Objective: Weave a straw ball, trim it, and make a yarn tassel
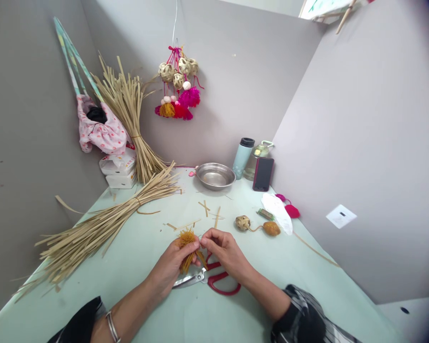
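Observation:
My left hand point(172, 261) is closed around a mustard-yellow yarn tassel point(187, 237), whose cut strands fan out above and below the fingers. Close against it, my right hand point(224, 248) is pinched, thumb and forefinger together at the tassel's right side. What sits between those fingertips is too small to make out. Beneath both hands lie scissors with red handles point(224, 286), blades pointing left and partly covered by the hands. To the right, a woven straw ball point(242, 222) is joined by a cord to a mustard yarn bundle point(271, 228).
Straw bundles lie point(125, 212) and lean point(128, 109) at left. Farther back are a metal bowl point(215, 176), a blue tumbler point(243, 159) and a phone point(263, 174). Straw scraps point(204, 208) lie mid-table. Finished-looking ball ornaments point(178, 81) hang on the wall. White cloth-like material point(277, 209) lies right.

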### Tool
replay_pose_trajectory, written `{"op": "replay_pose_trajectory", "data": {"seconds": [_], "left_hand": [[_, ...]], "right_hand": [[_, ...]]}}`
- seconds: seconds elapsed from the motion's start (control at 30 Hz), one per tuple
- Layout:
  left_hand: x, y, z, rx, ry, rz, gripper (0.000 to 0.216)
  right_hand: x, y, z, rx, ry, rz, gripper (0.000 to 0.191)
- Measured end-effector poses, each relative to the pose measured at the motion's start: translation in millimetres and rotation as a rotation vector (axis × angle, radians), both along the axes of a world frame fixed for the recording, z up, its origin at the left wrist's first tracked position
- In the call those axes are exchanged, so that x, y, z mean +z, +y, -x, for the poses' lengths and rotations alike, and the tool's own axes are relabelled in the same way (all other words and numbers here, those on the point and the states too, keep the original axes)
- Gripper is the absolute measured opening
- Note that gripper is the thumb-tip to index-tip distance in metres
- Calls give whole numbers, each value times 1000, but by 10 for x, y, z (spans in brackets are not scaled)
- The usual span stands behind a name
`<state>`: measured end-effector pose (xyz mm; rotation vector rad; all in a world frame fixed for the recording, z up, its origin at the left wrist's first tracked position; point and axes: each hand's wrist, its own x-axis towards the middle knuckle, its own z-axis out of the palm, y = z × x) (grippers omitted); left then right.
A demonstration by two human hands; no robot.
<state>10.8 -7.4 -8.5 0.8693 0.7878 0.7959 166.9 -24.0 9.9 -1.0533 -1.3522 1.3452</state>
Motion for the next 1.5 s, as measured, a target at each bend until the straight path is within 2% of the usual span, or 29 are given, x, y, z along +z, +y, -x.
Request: {"op": "replay_pose_trajectory", "data": {"seconds": [0.5, 0.7, 0.83, 1.1, 1.5], "left_hand": [[-37, 37, 7, 12, -53, 6, 22], [35, 39, 8, -18, -134, -19, 22], [85, 24, 13, 10, -166, -39, 17], [-19, 14, -6, 34, 5, -58, 22], [-22, 16, -20, -18, 33, -91, 23]], "right_hand": [[-45, -1, -3, 17, -7, 63, 25], [-52, -7, -11, 26, -16, 61, 24], [-49, -9, -4, 29, -14, 52, 26], [3, 12, -4, 6, 38, 18, 29], [16, 1, -28, -28, -8, -6, 34]]}}
